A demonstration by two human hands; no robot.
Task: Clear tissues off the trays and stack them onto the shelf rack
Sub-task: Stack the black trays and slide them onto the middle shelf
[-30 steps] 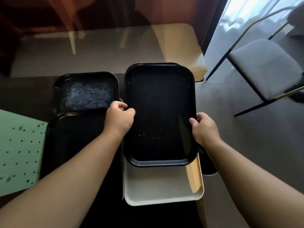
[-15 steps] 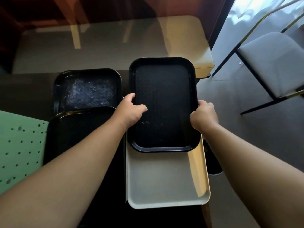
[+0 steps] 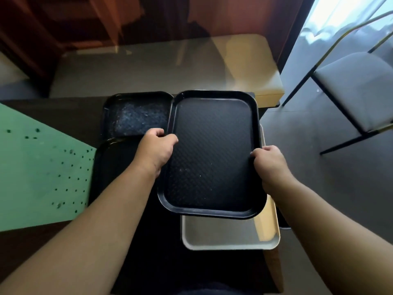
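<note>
I hold a black textured tray [image 3: 212,150] by its two long sides. My left hand [image 3: 156,150] grips the left rim and my right hand [image 3: 270,165] grips the right rim. The tray is empty and hangs slightly tilted over a cream tray [image 3: 229,237] that lies on the dark table. To the left lie two more black trays: a far one [image 3: 136,116] with a scuffed, shiny bottom and a near one [image 3: 114,162] partly hidden by my left forearm. No tissues show on any tray.
A green perforated board [image 3: 40,171] lies at the left. A glass-topped table [image 3: 161,67] stands beyond the trays. A grey-cushioned chair [image 3: 355,86] with a thin metal frame stands on the floor at the right.
The black tray has shifted back toward me and a little left, covering more of the cream tray. Both hands kept their grip on its rims.
</note>
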